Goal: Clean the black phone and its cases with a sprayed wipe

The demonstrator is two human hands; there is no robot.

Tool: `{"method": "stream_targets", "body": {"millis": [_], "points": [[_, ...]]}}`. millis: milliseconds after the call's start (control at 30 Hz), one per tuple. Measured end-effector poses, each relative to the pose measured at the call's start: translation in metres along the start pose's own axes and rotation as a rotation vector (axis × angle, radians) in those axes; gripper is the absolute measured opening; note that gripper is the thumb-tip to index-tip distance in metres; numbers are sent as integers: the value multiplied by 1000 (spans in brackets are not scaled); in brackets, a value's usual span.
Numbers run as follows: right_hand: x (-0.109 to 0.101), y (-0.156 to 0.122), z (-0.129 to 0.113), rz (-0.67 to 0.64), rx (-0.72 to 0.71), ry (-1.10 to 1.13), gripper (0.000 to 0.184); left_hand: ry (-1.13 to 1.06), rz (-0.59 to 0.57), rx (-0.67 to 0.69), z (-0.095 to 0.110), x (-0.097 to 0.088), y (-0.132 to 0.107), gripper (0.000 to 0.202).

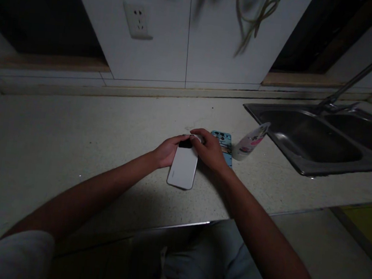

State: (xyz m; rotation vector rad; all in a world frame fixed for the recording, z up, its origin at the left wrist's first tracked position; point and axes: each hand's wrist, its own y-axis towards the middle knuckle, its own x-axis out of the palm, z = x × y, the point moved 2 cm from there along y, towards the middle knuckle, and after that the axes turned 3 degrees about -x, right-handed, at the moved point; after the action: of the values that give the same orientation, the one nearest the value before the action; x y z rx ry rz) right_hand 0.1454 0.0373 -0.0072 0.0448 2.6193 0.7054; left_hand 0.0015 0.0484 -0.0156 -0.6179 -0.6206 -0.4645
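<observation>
A white smartphone [183,168] with a black camera panel is held back side up over the counter. My left hand [167,151] grips its left edge, the thumb lying along the top near the camera panel. My right hand [208,148] is closed round the phone's upper right corner, fingertips at the camera panel. Something pale shows under the right fingers, too small to name. Just right of my right hand lies a blue patterned phone case [225,143] with camera cutouts, partly hidden by that hand. Beside the case a white and pink squeeze tube [250,142] stands tilted.
The speckled counter [115,124] runs along a tiled wall. At the right a double steel sink [308,131] with a faucet [332,103] is set into it. A wall socket [137,20] and a hanging cord [255,21] are above. My legs are below the counter's front edge.
</observation>
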Motion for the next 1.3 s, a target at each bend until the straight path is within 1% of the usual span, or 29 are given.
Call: {"method": "stream_targets", "body": {"millis": [300,500,933,1133,1300], "points": [[-1,0,0,-18,-6,-21,25,16,3,11,1,2,-1,21],[-2,-1,-2,-23,-24,-43,24,22,8,11,1,1,0,16],[-3,-1,-2,-30,-25,-44,26,13,33,8,1,3,-2,23],[-3,-1,-2,-23,-43,-46,25,20,30,14,1,3,-2,20],[-3,-1,-2,-38,-23,-40,25,19,17,5,1,2,-1,20]]}}
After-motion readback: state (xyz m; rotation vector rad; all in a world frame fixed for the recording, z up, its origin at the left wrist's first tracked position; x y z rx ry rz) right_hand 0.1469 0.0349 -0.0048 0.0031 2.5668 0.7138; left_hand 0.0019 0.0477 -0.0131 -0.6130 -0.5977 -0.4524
